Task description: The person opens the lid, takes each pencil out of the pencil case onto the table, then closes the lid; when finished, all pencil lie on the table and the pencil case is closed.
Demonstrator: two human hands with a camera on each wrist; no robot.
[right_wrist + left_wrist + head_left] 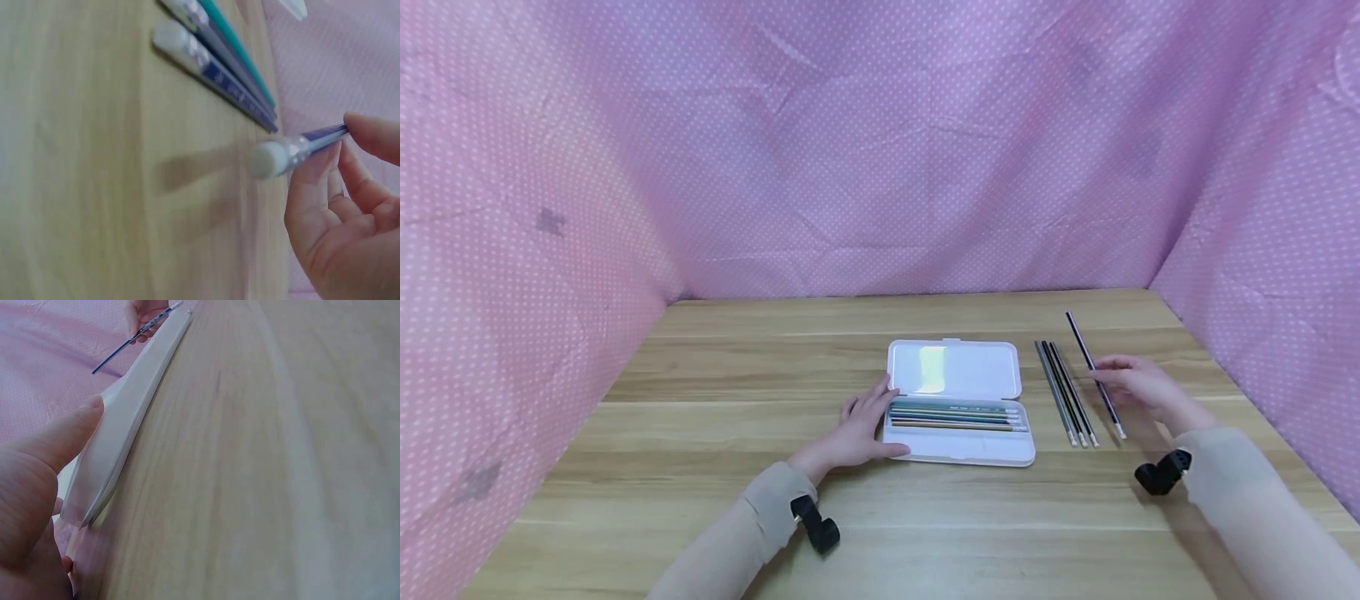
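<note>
A white pencil case lies unfolded on the table, its lid laid back behind it. Several pencils lie side by side in its back part, eraser ends to the right. My left hand holds the case by its left end, thumb at the front wall and fingers toward the hinge. To the right, my right hand pinches a dark striped pencil between thumb and fingers. In the right wrist view its white eraser points toward the camera, with its shadow on the wood.
Several more pencils lie in a row between the case and my right hand, erasers toward me. The wooden table ends at a pink dotted cloth behind and at both sides.
</note>
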